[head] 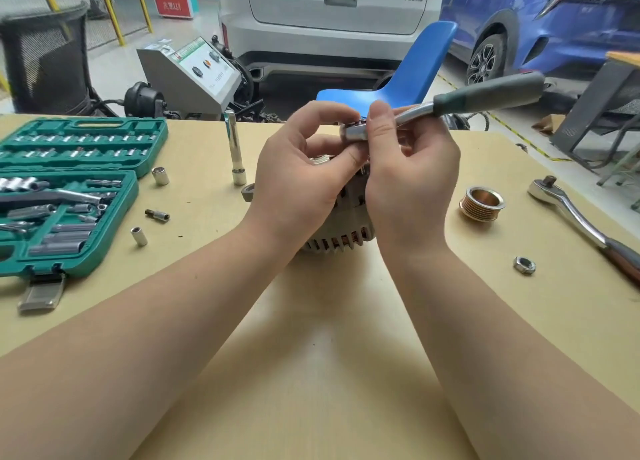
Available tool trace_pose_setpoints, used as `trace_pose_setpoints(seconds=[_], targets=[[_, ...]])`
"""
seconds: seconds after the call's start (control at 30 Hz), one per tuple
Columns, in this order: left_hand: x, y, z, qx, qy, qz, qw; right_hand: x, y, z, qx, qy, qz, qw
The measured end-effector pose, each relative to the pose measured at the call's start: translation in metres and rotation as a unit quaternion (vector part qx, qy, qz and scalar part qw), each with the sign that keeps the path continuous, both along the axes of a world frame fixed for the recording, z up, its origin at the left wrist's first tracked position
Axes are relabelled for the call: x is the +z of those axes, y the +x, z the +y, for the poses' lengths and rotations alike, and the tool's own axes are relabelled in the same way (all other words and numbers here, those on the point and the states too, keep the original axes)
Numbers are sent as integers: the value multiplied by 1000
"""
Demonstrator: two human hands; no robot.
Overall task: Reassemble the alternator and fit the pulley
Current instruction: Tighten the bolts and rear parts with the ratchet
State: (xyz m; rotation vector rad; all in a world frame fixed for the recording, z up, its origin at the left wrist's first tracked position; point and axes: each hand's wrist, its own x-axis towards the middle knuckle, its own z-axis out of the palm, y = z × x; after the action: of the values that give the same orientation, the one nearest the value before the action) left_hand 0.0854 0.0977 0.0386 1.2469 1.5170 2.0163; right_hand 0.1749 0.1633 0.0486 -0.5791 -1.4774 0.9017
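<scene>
Both your hands are pinching the ratchet (450,108) head over the alternator (341,231): left grip (304,179) and right grip (408,179) clamped on it. Pulley (482,203) is sitting right of your right grip, on the desk (311,338).

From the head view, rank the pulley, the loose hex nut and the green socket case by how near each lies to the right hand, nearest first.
1. pulley: on the table just right of the right hand.
2. hex nut: farther right and nearer the person.
3. socket case: far across the table, beyond the left hand.
</scene>
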Motion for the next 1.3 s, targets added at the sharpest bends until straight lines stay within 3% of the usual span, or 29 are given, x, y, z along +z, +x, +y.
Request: trace_pose_setpoints(seconds=[0.1,0.2,0.27,0.33,0.47,0.53,0.6,0.67,0.77,0.83,0.9,0.97,1.03,1.1,1.17,1.23,1.3], targets=[[2,-3,0,0,5,-6,1000,-2,-1,-2,-28,27,-1,999],[4,-6,1,-5,-13,2,1000,7,2,10,96,-75,25,992],[5,-5,1,-13,-21,-4,1000,14,5,19,197,-175,33,964],[5,-5,0,-17,-21,-9,1000,15,6,21,235,-206,31,949],[5,-3,-1,-27,-6,-21,999,-2,-1,4,95,-64,57,992],[6,-3,-1,-31,3,-22,999,-11,-5,-5,11,11,60,998],[6,-4,0,-32,1,-24,999,-13,-7,-2,-8,37,45,998],[6,-5,0,-35,-7,-27,999,-7,-6,8,57,-33,49,997],[7,-6,1,-41,-18,-21,999,6,0,23,206,-187,58,959],[7,-6,1,-38,-18,-14,999,6,2,24,223,-197,46,954],[6,-7,0,-36,-15,-14,999,1,-1,19,171,-146,61,973],[6,-7,0,-36,-9,-14,999,-5,-3,8,55,-53,40,996],[5,-6,0,-30,2,-14,999,-7,-4,1,-54,35,6,998],[4,-5,1,-18,8,-19,1000,-6,-4,2,-68,70,-4,995],[4,-6,1,-20,7,-26,999,-3,-4,7,-20,46,7,999],[4,-7,1,-22,0,-21,1000,2,-2,14,92,-40,37,994],[4,-7,1,-27,-4,-21,999,7,-1,20,202,-154,60,965]])
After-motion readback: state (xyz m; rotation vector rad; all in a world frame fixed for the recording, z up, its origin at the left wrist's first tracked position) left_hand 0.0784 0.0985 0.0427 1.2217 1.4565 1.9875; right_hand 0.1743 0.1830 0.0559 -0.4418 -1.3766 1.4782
